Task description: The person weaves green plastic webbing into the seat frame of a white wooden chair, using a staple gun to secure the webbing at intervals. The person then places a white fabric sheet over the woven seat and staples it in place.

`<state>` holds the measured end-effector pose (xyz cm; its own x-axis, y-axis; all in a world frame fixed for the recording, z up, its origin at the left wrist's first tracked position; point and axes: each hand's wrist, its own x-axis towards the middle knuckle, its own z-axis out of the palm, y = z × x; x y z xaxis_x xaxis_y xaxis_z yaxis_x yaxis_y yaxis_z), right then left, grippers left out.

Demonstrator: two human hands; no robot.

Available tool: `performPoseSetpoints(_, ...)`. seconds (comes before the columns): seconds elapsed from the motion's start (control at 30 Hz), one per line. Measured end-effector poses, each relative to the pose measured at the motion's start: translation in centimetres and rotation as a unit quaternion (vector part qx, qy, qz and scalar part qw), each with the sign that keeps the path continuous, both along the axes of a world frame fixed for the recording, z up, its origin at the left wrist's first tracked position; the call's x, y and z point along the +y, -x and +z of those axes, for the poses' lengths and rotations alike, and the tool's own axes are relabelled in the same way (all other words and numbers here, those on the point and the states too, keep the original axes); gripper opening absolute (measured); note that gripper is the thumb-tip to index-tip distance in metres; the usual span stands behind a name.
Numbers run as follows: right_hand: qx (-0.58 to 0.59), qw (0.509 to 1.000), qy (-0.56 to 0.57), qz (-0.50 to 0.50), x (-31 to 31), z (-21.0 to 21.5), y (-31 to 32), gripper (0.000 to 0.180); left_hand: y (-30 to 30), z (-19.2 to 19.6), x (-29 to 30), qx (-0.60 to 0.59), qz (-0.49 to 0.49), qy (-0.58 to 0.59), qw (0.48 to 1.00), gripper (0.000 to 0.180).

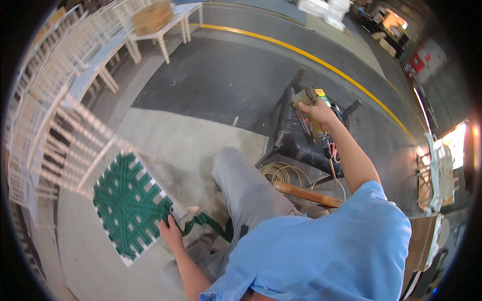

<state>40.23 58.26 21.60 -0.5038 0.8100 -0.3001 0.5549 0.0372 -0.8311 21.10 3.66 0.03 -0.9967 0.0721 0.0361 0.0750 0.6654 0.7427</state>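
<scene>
A white wooden chair with a turned-spindle back (pixel 75 143) stands at my left. Its seat is a lattice of woven green webbing (pixel 125 203). My left hand (pixel 171 232) is closed on the green webbing strap (pixel 203 219) at the seat's near right corner, and the loose end trails toward my legs. Out to the right, my right hand (pixel 320 114) is wrapped round a yellowish staple gun (pixel 303 97). The gun is over a dark low stand (pixel 296 143), and whether it rests there I cannot tell. A small yellow and green box (pixel 321 94) is beside the gun.
Coiled pale hose (pixel 275 173) lies beside the stand, near a wooden bar (pixel 309 194) by my hip. More white chairs (pixel 105 50) line up at the far left, with brown cardboard (pixel 152 18) on one. A yellow floor line (pixel 281 44) curves across the far side.
</scene>
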Motion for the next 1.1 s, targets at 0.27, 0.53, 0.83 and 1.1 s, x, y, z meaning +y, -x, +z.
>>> performPoseSetpoints(0.27,0.063,0.946,0.311,-0.058,7.4,-12.1,-5.4,0.041,-1.6,3.0,2.5,-0.028,-0.017,0.077,0.997,0.041)
performPoseSetpoints(0.53,-0.18,0.979,0.086,-0.038,11.2,-13.5,-9.6,0.039,-1.3,3.8,3.1,-0.073,-0.037,0.1,0.992,0.046)
performPoseSetpoints(0.83,-0.387,0.919,-0.073,0.033,8.0,-11.9,-15.9,0.06,-1.1,4.5,1.6,-0.105,0.003,0.1,0.989,0.051)
performPoseSetpoints(1.1,-0.31,0.949,-0.049,0.006,9.6,-12.5,-23.1,0.033,0.9,4.7,2.6,-0.192,0.006,-0.003,0.981,0.051)
